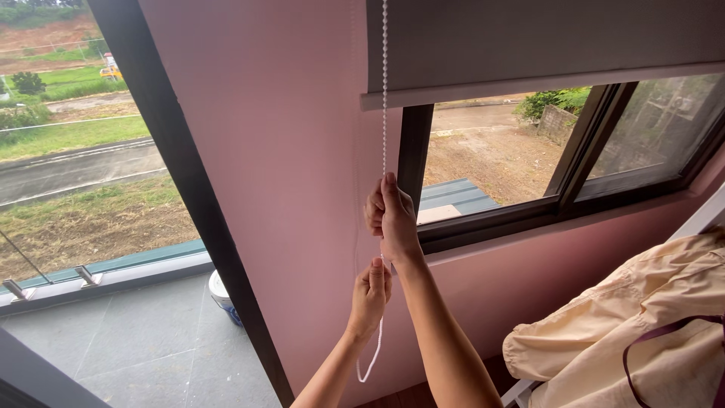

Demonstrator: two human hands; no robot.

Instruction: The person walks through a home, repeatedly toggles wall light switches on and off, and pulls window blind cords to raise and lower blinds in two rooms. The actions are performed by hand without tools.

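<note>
The cord [384, 91] hangs straight up and down by the pink wall [287, 151]. Both my hands are shut on it: my right hand [391, 215] is higher, my left hand [370, 295] just below.

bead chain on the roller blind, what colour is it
White. The bead chain shows best in the head view, against the pink wall, gripped by both hands.
</note>
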